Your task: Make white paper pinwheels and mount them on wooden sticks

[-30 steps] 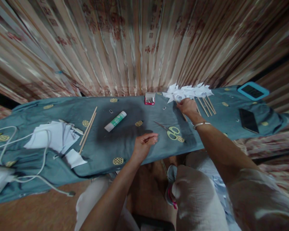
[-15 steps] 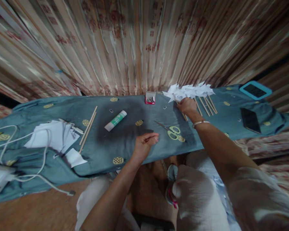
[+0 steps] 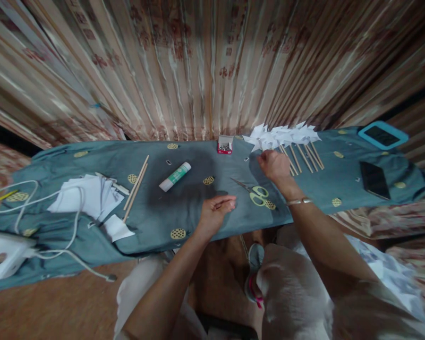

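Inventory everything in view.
Curtains: count unclear, beige, behind
Cloth: 1, teal, across middle
Pinwheels: several, white, rear right
Box: 1, red, rear
Glue: 1, white, green, centre
Scissors: 1, green handles, centre
Loose sticks: 2, tan, left
Papers: several, white, left
Slim tools: 2, white, yellow, left
Cable: count unclear, white, left
Device: 1, white, left
Screen: 1, blue, right
Phone: 1, black, right
Floor: 1, brown, below
Bangle: 1, silver, right wrist
Trousers: 1, pale, below
Left hand: 1, front centre
Right hand: 1, by pinwheels
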`<state>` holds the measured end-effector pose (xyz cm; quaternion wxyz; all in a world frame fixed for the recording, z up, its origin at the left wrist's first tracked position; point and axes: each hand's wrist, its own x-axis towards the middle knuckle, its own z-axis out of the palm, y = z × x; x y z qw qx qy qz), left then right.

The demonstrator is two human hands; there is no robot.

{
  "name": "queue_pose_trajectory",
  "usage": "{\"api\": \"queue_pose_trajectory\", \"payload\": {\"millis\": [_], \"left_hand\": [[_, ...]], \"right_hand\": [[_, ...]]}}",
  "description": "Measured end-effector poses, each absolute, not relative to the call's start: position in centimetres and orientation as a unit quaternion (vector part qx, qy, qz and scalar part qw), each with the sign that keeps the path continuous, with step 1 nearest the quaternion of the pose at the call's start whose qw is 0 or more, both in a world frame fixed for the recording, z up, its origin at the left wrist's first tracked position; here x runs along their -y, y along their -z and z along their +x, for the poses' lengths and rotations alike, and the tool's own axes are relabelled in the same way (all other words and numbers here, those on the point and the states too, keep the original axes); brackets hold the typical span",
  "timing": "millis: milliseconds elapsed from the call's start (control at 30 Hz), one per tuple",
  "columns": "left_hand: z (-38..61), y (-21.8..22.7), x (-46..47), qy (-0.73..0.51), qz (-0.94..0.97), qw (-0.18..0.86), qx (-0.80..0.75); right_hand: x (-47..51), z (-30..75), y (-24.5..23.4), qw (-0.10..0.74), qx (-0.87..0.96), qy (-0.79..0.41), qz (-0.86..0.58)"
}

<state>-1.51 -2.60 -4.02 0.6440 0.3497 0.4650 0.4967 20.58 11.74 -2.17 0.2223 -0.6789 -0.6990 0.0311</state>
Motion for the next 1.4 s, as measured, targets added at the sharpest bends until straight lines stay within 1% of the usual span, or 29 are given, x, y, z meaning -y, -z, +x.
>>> {"api": "queue_pose_trajectory", "payload": {"millis": [67,167,300,400,567,800,900,967,1000,1067,1100,1167,1233,1300,1400], "left_hand": [[-1.6,4.0,2.7,-0.500,0.346,0.644,-0.464],[-1.9,4.1,2.9,-0.508,0.344,0.641,-0.461],[-2.3,4.2,3.2,-0.511,0.344,0.638,-0.462],[-2.7,4.4,3.3,-0.513,0.342,0.635,-0.465],[-3.3,4.2,3.7,-0.507,0.354,0.622,-0.481],[-3.5,3.9,4.3,-0.489,0.354,0.617,-0.505],[-4.6,3.2,4.8,-0.481,0.387,0.594,-0.516],[-6.6,2.5,5.0,-0.488,0.427,0.537,-0.539],[-8.0,2.0,5.0,-0.507,0.448,0.479,-0.559],[-11.5,1.2,4.8,-0.551,0.476,0.326,-0.603],[-13.6,0.8,4.6,-0.553,0.493,0.245,-0.625],[-17.9,0.4,4.3,-0.528,0.500,0.095,-0.680],[-22.0,0.5,4.2,-0.483,0.482,-0.005,-0.731],[-25.3,1.1,4.2,-0.441,0.476,-0.049,-0.759],[-28.2,2.4,4.4,-0.382,0.485,-0.052,-0.785]], "right_hand": [[-9.0,18.1,2.0,0.182,0.692,-0.019,-0.698],[-5.2,14.3,2.3,0.206,0.717,-0.050,-0.664],[-2.3,11.2,3.0,0.236,0.733,-0.123,-0.626],[-1.8,10.5,3.6,0.245,0.734,-0.160,-0.613],[-1.9,10.6,4.1,0.256,0.722,-0.184,-0.616],[-1.9,10.6,4.8,0.275,0.732,-0.177,-0.598],[-1.9,10.6,5.0,0.273,0.744,-0.168,-0.586],[-1.8,10.7,5.1,0.268,0.749,-0.164,-0.584],[-1.8,10.7,5.1,0.266,0.750,-0.163,-0.584],[-1.8,10.8,5.1,0.262,0.751,-0.161,-0.584],[-1.8,10.8,5.2,0.263,0.750,-0.161,-0.585],[-1.7,10.8,5.2,0.267,0.748,-0.163,-0.585],[-1.7,10.9,5.2,0.272,0.749,-0.165,-0.581],[-1.8,10.9,5.2,0.275,0.751,-0.165,-0.578],[-1.8,10.9,5.2,0.277,0.754,-0.166,-0.572]]}}
